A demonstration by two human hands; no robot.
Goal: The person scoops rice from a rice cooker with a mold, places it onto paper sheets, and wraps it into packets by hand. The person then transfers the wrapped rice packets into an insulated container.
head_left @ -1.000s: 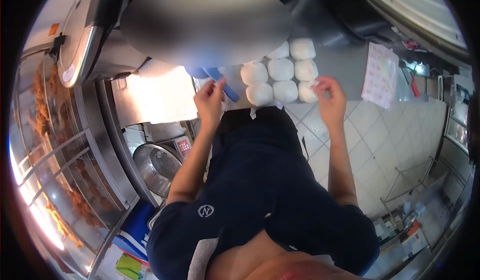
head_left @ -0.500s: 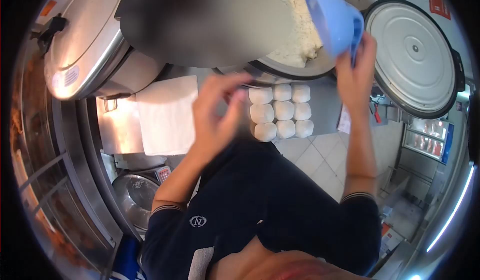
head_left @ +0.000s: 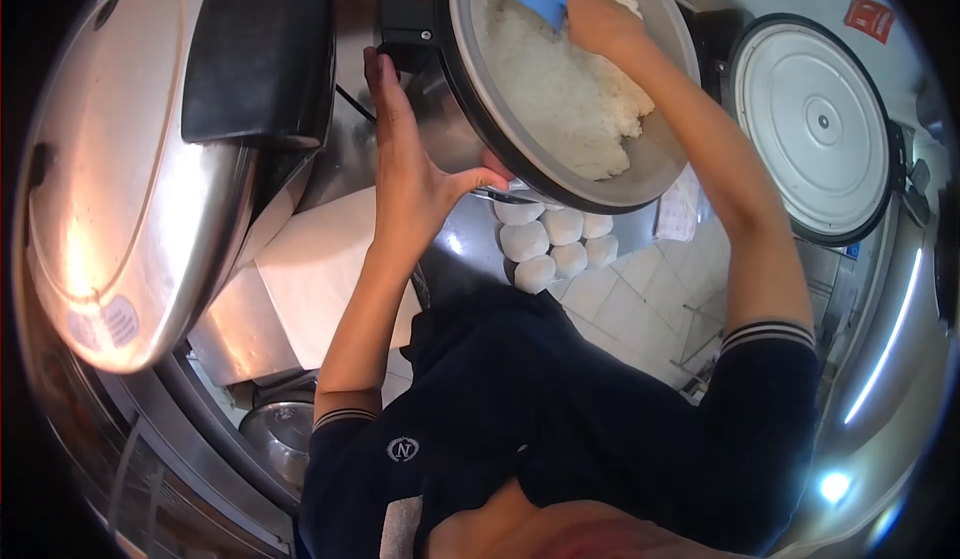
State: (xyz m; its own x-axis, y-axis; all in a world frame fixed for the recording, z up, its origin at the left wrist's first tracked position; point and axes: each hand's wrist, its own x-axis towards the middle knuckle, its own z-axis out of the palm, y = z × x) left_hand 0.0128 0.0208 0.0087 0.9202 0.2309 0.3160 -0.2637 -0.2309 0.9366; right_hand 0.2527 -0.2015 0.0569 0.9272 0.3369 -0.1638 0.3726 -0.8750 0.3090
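Observation:
My right hand [head_left: 603,23] is closed on the handle of a blue scoop [head_left: 541,3], which is pushed into the white rice [head_left: 565,99] near the far side of a large round cooker [head_left: 640,191]. Against the cooker's left outer wall, my left hand [head_left: 412,174] is spread, thumb apart from the fingers. Below the cooker's near rim, several round white rice portions [head_left: 535,273] sit in rows on the metal counter [head_left: 462,249].
A closed steel cooker [head_left: 130,159] stands at the left. An open round lid [head_left: 822,124] is at the right. A white cloth [head_left: 330,259] lies left of my body. Lower left is a metal bowl [head_left: 280,434].
My right hand has carried the blue scoop left and into the rice. My left hand has moved up to the cooker's side and spread. The view has shifted towards the cooker.

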